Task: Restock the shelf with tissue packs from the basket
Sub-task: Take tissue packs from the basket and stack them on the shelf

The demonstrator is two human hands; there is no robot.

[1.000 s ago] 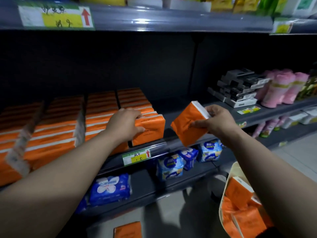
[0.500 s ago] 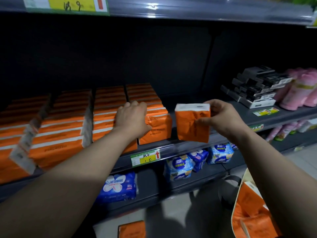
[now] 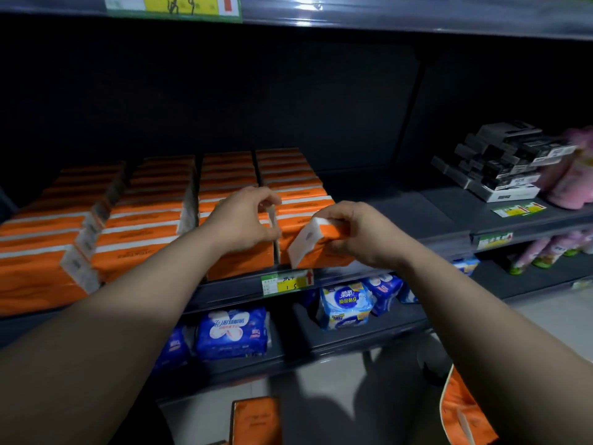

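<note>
Rows of orange tissue packs (image 3: pixel 141 232) fill the left part of the dark shelf (image 3: pixel 417 216). My right hand (image 3: pixel 359 232) grips one orange tissue pack (image 3: pixel 316 245) with a white end, tilted at the front of the rightmost row, right by the shelf edge. My left hand (image 3: pixel 244 223) rests on the front pack of the neighbouring row (image 3: pixel 244 261), its fingers curled over that pack's top right edge. The basket (image 3: pixel 462 412) with more orange packs shows at the bottom right corner, partly hidden by my right forearm.
Right of the orange rows the shelf is bare up to stacked black boxes (image 3: pixel 503 162) and pink packs (image 3: pixel 574 178). A price tag (image 3: pixel 287 282) sits on the shelf edge. Blue packs (image 3: pixel 345 305) lie on the lower shelf. One orange pack (image 3: pixel 256 419) lies on the floor.
My right hand has carried its pack left and down to the front of the rightmost row, tilting it. My left hand shifted from that row's front pack to the neighbouring row.
</note>
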